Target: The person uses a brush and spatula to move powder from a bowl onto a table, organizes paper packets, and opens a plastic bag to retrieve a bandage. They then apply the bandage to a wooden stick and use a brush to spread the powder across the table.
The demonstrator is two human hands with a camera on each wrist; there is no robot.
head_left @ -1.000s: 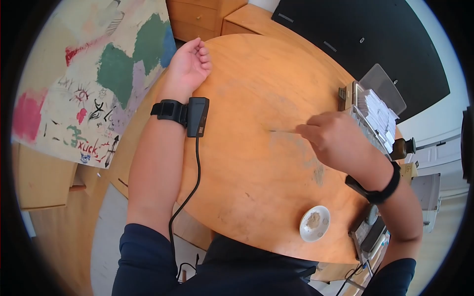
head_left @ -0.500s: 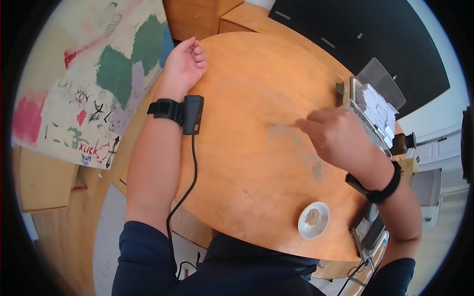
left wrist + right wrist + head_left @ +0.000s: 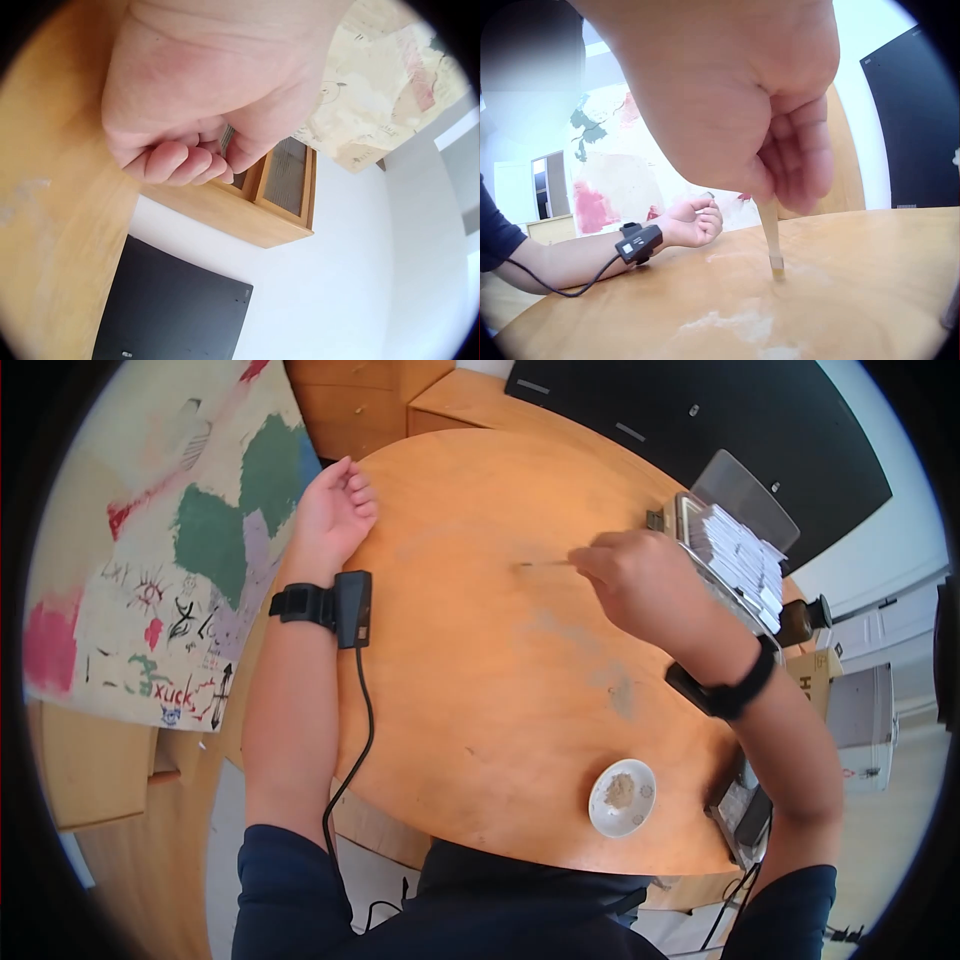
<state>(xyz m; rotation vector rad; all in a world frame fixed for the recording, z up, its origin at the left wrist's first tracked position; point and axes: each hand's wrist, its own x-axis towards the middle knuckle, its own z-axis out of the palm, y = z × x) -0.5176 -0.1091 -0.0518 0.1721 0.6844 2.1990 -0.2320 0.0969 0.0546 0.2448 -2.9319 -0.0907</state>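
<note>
My right hand [image 3: 645, 595] pinches a small flat paintbrush [image 3: 772, 236] with a pale handle and a short metal band. Its bristle tip is down at the wooden table [image 3: 480, 700], close to greyish-white smears [image 3: 739, 324] on the surface. My left hand [image 3: 335, 515] lies palm up at the table's far left edge, fingers loosely curled and holding nothing; the left wrist view shows the curled fingers [image 3: 171, 161] from the palm side. Nearer my body, a small white bowl [image 3: 640, 818] holds beige powder [image 3: 620, 790].
A clear box [image 3: 745, 490] packed with white cards stands at the right edge, a dark brown jar [image 3: 797, 622] beside it. Further down that edge lies a dark device [image 3: 738, 822]. A black cable [image 3: 367, 730] runs along my left arm. A painted board [image 3: 150, 560] stands left.
The head view has shifted, moving the table and both arms leftward in it. My right hand has carried the paintbrush further from my body over the table. My left hand stays palm up.
</note>
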